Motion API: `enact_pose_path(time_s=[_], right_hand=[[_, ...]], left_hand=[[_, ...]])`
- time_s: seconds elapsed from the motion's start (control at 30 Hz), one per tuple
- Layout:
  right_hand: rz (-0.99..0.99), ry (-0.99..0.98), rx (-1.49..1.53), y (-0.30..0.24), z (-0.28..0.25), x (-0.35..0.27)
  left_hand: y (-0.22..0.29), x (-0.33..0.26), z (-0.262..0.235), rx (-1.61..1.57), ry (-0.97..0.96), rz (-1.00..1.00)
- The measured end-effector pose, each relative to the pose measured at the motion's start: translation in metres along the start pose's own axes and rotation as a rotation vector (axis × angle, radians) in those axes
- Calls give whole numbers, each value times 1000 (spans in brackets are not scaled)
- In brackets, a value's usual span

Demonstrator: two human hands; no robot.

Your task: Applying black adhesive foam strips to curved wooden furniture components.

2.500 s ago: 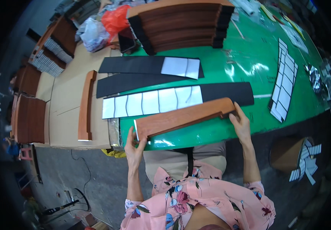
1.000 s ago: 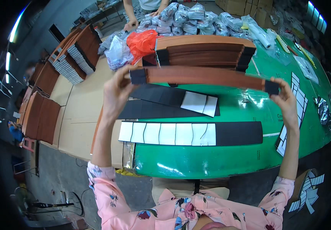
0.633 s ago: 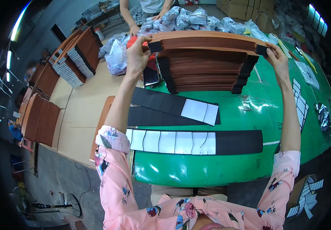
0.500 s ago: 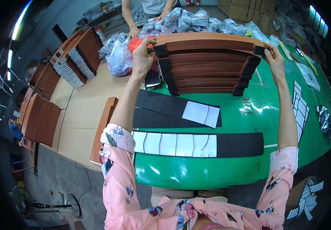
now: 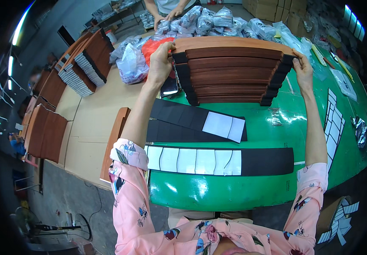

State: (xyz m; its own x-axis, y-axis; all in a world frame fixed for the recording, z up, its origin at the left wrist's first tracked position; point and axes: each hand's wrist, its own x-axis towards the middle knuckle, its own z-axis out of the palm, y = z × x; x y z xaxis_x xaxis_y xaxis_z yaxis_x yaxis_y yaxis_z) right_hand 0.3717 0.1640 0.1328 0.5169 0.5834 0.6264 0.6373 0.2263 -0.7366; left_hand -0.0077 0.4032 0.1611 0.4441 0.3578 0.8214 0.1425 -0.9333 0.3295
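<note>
A curved reddish-brown wooden slat (image 5: 234,43) tops a stack of similar slats (image 5: 234,76) with black pads on their ends. The top slat lies level on the pile, its ends lined up with those below. My left hand (image 5: 161,61) pinches its left end, thumb and fingers closed. At the opposite end, my right hand (image 5: 303,71) grips the corner with bent fingers. Nearer to me lies a black strip (image 5: 268,162) partly covered by white rectangular pieces. Beyond it are overlapping black strips (image 5: 170,114), with two white pieces on one.
The table (image 5: 217,191) has a green top. A single wooden slat (image 5: 112,148) lies by my left forearm, and more slat stacks (image 5: 45,131) stand farther left. Plastic-bagged goods (image 5: 209,23) are heaped at the back, where another person's hands (image 5: 170,15) work. A box (image 5: 330,212) with white scraps sits lower right.
The top slat has come down and back onto the stack, with both hands still on its ends. The other person's hands have shifted along the bags.
</note>
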Motion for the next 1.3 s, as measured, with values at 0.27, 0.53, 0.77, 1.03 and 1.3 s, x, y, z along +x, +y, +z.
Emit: enact_pose_path(time_s=[0.27, 0.53, 0.77, 1.03, 1.3], right_hand=[[-21, 52, -11, -2, 1, -5], [21, -23, 49, -15, -1, -9], [245, -42, 96, -7, 4, -8], [208, -15, 89, -13, 7, -13], [337, 45, -22, -37, 2, -36]], left_hand=[[-3, 3, -3, 100, -124, -48], [0, -4, -10, 58, -164, -216], [29, -13, 12, -573, -58, -803], [40, -11, 10, -507, -46, -722], [38, -37, 17, -321, 11, -658]])
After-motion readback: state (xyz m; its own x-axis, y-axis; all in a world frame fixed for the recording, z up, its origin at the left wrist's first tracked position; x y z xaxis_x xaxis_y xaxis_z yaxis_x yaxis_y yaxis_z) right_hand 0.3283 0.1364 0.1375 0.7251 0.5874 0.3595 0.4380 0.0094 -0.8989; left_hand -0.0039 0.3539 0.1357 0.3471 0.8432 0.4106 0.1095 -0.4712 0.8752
